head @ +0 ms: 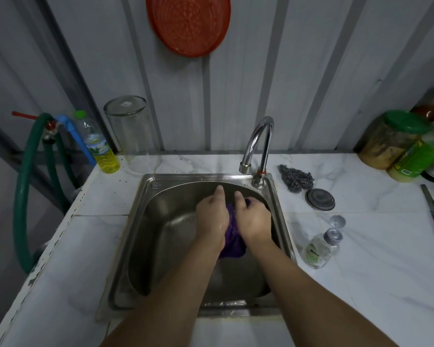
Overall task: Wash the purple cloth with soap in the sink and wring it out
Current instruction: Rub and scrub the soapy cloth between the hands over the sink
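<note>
The purple cloth [232, 242] is bunched between both my hands over the steel sink [135, 221]. My left hand [212, 216] grips its left side, thumb pointing away from me. My right hand [252, 219] grips its right side, fingers curled over the fabric. Most of the cloth is hidden under my hands; a wet fold hangs below my wrists. A small clear soap bottle [318, 249] lies on the counter right of the sink, its cap [337, 221] off beside it. The chrome tap [258, 144] stands at the sink's back right.
A steel scourer [296, 177] and a round metal lid [320, 199] lie right of the tap. Jars and bottles [401, 144] crowd the back right corner. A glass jar [135, 134], a yellow liquid bottle [99, 146] and a green hose [25, 186] are at left.
</note>
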Action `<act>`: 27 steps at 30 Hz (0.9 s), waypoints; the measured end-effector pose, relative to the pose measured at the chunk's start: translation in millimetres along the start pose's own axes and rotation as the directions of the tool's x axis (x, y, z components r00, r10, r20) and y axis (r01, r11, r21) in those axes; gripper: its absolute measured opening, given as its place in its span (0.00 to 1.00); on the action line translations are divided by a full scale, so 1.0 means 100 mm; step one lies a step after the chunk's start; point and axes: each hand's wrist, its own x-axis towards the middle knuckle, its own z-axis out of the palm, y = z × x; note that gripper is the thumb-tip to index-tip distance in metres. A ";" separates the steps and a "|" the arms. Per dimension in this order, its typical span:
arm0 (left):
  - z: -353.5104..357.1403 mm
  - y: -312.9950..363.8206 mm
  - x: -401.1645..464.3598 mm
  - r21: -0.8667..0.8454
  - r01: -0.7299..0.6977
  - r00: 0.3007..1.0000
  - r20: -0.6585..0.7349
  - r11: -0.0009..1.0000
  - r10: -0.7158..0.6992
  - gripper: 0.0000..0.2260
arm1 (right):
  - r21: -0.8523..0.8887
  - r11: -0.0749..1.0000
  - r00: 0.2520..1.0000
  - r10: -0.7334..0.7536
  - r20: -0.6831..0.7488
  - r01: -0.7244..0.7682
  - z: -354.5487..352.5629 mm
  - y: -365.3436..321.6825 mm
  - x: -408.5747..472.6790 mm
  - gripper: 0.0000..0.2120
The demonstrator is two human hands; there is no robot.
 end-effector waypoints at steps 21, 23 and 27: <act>-0.10 0.07 -0.01 0.102 -0.354 0.927 -0.092 0.930 0.363 0.15 | 0.208 0.842 0.864 -0.459 -0.208 0.497 -0.02 -0.06 -0.48 0.07; -0.14 0.10 0.04 -0.022 -0.125 0.990 -0.065 0.992 0.123 0.19 | 0.123 0.786 0.789 -0.574 -0.218 0.606 -0.02 -0.08 -0.51 0.11; -0.11 0.08 -0.01 -0.346 0.194 0.981 0.099 0.918 -0.170 0.20 | -0.023 0.818 0.795 -0.565 -0.223 0.575 0.00 -0.16 -0.34 0.18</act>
